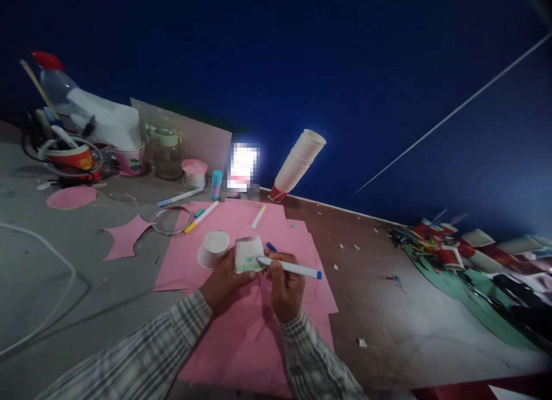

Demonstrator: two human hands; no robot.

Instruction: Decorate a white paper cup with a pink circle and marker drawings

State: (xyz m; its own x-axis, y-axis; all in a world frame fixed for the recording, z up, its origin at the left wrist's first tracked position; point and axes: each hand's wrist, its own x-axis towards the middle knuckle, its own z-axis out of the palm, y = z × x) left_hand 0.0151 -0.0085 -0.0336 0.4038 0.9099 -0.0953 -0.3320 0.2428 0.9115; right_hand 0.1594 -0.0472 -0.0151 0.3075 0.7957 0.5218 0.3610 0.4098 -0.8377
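Observation:
My left hand (pixel 226 282) is closed around a small white paper cup (pixel 246 247) that lies tilted, with green grass-like strokes and a small blue-green mark on its side. In my right hand (pixel 286 288) is a white marker (pixel 297 268) with a blue end, its tip at the cup's right side. A blue marker cap (pixel 271 247) shows just behind my right fingers. Beside my left hand an upside-down white paper cup (pixel 215 247) stands on pink paper sheets (pixel 297 239). A yellow-ended marker (pixel 202 217) and a roll of tape (pixel 171 220) lie farther back.
A tall leaning stack of paper cups (pixel 299 161) stands by the blue wall. At the back left are a glass jar (pixel 167 153), a red cup of tools (pixel 73 161) and a glue stick (pixel 216 185). Cluttered cups and scissors lie on a green sheet (pixel 448 279) at right.

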